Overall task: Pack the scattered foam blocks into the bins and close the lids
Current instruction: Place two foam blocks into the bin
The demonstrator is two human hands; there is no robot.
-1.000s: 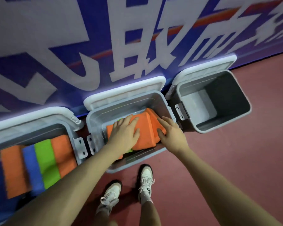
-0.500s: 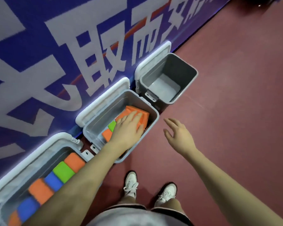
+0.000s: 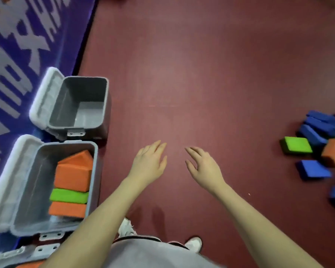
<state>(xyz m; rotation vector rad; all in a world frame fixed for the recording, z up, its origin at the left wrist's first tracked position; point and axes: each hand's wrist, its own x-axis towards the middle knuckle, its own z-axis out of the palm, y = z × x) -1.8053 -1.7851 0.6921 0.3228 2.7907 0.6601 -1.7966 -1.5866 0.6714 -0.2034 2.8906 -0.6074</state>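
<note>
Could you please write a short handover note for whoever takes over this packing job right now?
Hands: left hand and right hand are both open, holding nothing, hovering over the floor.
Bins: the middle bin, lid open, holds two orange blocks and a green block, with room left. The far bin, lid open, has no blocks in it. A third bin is barely in view at the bottom left; its fill can't be judged.
Left: the pile of blue, green and orange blocks lies on the floor to the right. Pack it, then shut the lids.
</note>
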